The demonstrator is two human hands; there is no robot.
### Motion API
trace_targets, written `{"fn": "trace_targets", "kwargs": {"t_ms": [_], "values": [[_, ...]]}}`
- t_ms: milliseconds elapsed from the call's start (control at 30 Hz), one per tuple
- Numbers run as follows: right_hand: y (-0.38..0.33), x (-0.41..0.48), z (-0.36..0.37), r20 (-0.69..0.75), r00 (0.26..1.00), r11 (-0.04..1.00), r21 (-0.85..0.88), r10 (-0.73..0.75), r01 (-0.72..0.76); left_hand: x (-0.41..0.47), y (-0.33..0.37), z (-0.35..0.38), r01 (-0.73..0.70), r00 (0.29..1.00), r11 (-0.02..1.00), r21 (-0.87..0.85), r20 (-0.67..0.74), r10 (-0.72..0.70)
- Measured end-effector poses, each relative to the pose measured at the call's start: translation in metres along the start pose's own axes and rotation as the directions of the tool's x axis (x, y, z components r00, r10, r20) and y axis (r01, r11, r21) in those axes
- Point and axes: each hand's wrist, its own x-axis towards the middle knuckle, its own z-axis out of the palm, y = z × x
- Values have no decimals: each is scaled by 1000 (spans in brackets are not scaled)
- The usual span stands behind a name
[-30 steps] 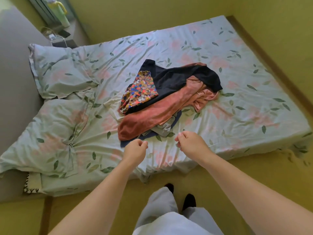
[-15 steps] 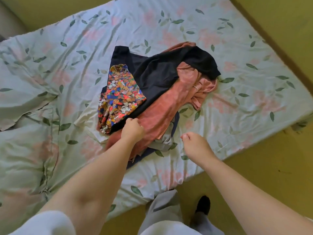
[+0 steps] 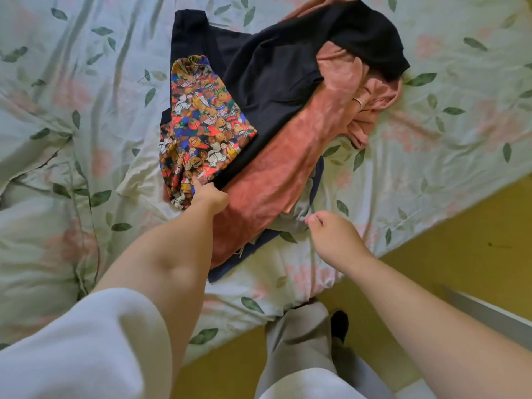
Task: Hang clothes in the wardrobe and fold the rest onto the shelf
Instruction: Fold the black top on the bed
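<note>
Left hand on a pile of clothes lying on the bed.

The clothes sit in the middle of the bed (image 3: 86, 139): a black top (image 3: 273, 70) uppermost, a patterned cloth (image 3: 201, 131) at its 8 o'clock, a pink garment (image 3: 288, 159) under both. The left hand (image 3: 208, 194) rests at the patterned cloth's lower edge with fingers curled; whether it pinches the cloth I cannot tell. The right hand (image 3: 334, 234), at 4 o'clock from the left, hangs loosely curled over the sheet, holding nothing.

Leaf-print bedsheet (image 3: 431, 145) (rumpled at left) beside yellow floor (image 3: 460, 254)
</note>
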Motion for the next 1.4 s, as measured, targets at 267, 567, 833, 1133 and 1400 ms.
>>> {"fn": "trace_targets", "kwargs": {"t_ms": [267,567,833,1133,1400], "values": [[-9,-18,4,52,999,1000,-6,8,-7,-11,8,-36,-103,947,950,-294,-320,3],[-56,-56,-49,37,994,994,-35,-104,106,-136,45,-127,-359,872,932,-52,-376,315],[-89,-92,-142,-298,902,950,-66,-312,306,-317,82,-214,-864,385,504,6,-635,669],[-86,-169,-244,-318,821,881,-188,-474,435,-456,123,-231,-954,142,-93,-286,-702,698],[-23,-224,-316,-373,873,938,18,-314,346,-470,160,-225,-846,444,8,-533,-698,561]]}}
